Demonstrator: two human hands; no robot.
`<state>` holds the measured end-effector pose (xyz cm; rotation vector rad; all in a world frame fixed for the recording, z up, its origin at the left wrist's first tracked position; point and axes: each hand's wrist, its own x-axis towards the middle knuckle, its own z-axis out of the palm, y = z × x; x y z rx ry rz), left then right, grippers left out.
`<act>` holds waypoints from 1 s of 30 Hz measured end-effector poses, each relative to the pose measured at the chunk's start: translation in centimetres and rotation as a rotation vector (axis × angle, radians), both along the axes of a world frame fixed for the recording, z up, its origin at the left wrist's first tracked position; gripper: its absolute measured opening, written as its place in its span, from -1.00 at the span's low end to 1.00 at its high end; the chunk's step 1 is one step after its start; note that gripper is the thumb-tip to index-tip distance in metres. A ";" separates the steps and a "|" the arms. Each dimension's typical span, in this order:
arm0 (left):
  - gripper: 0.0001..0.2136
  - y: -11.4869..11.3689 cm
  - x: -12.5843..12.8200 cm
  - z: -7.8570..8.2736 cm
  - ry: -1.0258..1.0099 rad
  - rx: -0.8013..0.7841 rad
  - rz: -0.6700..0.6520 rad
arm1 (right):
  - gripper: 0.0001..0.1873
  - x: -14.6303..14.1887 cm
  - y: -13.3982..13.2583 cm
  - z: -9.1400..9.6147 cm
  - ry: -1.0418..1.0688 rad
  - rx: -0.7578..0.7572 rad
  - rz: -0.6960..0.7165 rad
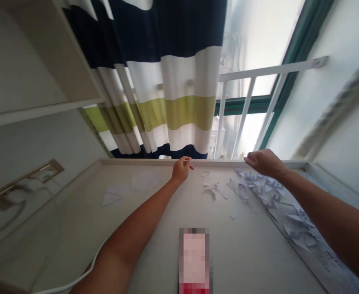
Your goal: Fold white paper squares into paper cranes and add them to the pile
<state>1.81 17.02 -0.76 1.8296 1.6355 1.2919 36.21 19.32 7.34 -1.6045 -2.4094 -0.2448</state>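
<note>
My left hand [181, 168] is over the far part of a white desk [216, 249]. Its fingers curl loosely, the thumb and fingertips look apart, and I see nothing between them. To the right, my right hand [264, 161] is closed above the far end of a heap of torn paper scraps [273, 192]. Whatever its fingers may hold is hidden or too small to name. Between the hands lie a few loose paper strips [214, 190]. The heap rests on a flat, printed sheet or board [317, 253] along the desk's right side.
A phone-shaped, pixelated object [194, 257] lies at the near middle. Flat pieces of paper [114, 195] are at the left, near a white cable [90, 265]. A raised rim [136, 162] borders the far edge, before a striped curtain [185, 81] and a white railing [246, 98]. A socket panel [50, 169] is on the left wall.
</note>
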 end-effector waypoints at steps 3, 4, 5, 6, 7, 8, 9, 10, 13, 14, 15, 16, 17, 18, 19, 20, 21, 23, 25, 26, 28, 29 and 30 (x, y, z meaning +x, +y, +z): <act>-0.74 -4.3 -8.8 -0.6 0.079 -0.002 0.174 | -0.68 -7.0 -0.3 0.7 0.017 -0.050 0.084; -0.72 -5.9 -11.6 -0.9 0.114 -0.018 0.226 | -0.68 -10.0 -0.7 0.5 0.060 -0.103 0.104; -0.70 -7.5 -14.1 -1.2 0.150 -0.041 0.274 | -0.67 -13.2 -1.1 0.2 0.058 -0.135 0.151; -0.68 -9.2 -16.5 -1.5 0.186 -0.067 0.317 | -0.68 -16.6 -1.6 -0.2 0.045 -0.162 0.205; -0.67 -11.0 -18.7 -1.8 0.220 -0.094 0.355 | -0.71 -20.3 -2.3 -0.7 0.027 -0.196 0.268; -0.65 -12.8 -20.7 -2.1 0.250 -0.118 0.395 | -0.74 -24.0 -3.2 -1.3 0.008 -0.230 0.337; -0.63 -14.5 -22.4 -2.4 0.277 -0.140 0.425 | -0.75 -27.7 -4.2 -1.9 -0.015 -0.262 0.414; -0.63 -16.2 -24.0 -2.7 0.300 -0.159 0.448 | -0.73 -31.3 -5.3 -2.5 -0.033 -0.281 0.483; -0.67 -20.0 -27.5 -3.2 0.350 -0.201 0.466 | -0.59 -40.6 -8.9 -3.9 -0.074 -0.300 0.636; -0.71 -20.9 -28.4 -3.2 0.362 -0.209 0.458 | -0.54 -43.0 -10.0 -4.3 -0.088 -0.305 0.670; -0.75 -21.6 -29.2 -3.3 0.373 -0.216 0.444 | -0.51 -44.9 -11.0 -4.5 -0.104 -0.312 0.697; -0.78 -22.2 -29.9 -3.3 0.381 -0.221 0.435 | -0.49 -46.5 -11.8 -4.6 -0.121 -0.322 0.720; -0.79 -22.7 -30.4 -3.3 0.387 -0.221 0.420 | -0.49 -47.6 -12.4 -4.6 -0.137 -0.332 0.743; -0.80 -23.1 -30.8 -3.3 0.390 -0.218 0.408 | -0.48 -48.3 -12.8 -4.6 -0.150 -0.341 0.759; -0.79 -23.4 -31.1 -3.4 0.391 -0.211 0.397 | -0.49 -48.6 -13.1 -4.4 -0.161 -0.347 0.767; -0.79 -23.7 -31.3 -3.5 0.388 -0.205 0.386 | -0.49 -48.7 -13.3 -4.2 -0.167 -0.350 0.768; -0.79 -23.9 -31.4 -3.6 0.382 -0.197 0.377 | -0.51 -48.4 -13.4 -3.8 -0.172 -0.352 0.764; -0.77 -24.3 -31.4 -3.8 0.361 -0.177 0.363 | -0.53 -47.2 -13.4 -2.7 -0.184 -0.356 0.741; -0.65 -24.6 -31.2 -3.9 0.331 -0.156 0.371 | -0.55 -45.3 -13.3 -1.1 -0.204 -0.365 0.709; -0.61 -24.6 -31.1 -4.0 0.314 -0.146 0.380 | -0.55 -44.2 -13.2 0.0 -0.214 -0.369 0.690; -0.65 -24.6 -30.8 -3.9 0.282 -0.133 0.390 | -0.55 -41.9 -13.0 2.5 -0.236 -0.379 0.648; -0.70 -24.6 -30.7 -3.9 0.267 -0.131 0.393 | -0.55 -40.7 -12.9 3.8 -0.245 -0.388 0.629; -0.75 -24.6 -30.5 -3.8 0.253 -0.130 0.393 | -0.57 -39.6 -12.8 5.1 -0.246 -0.395 0.610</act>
